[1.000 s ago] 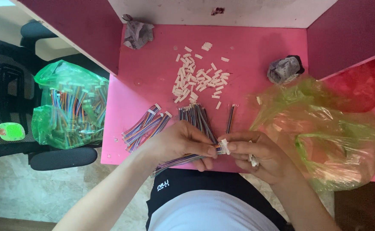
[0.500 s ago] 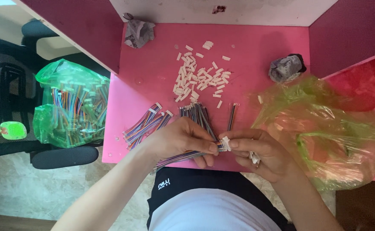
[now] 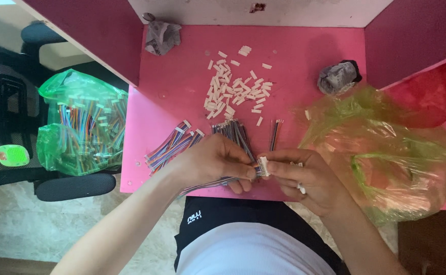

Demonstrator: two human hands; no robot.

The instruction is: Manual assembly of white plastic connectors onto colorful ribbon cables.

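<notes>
While 2 crumpled rags (image 3: 161,36) lay on the pink table (image 3: 304,48), left hand (image 3: 213,162) pinched 1 wire bundle (image 3: 207,184); right hand (image 3: 304,175) gripped 1 white plug (image 3: 263,166).

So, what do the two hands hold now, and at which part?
The left hand pinches a coloured wire bundle near its end; the right hand pinches the small white connector there.

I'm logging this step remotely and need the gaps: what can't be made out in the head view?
- White connector: the fingertips of the left hand and right hand cover most of it; pin seating too small to tell.
- Multicoloured wire bundle: partly under the left hand.
- Green plastic bag: contents blurred by crumpled film.
</notes>
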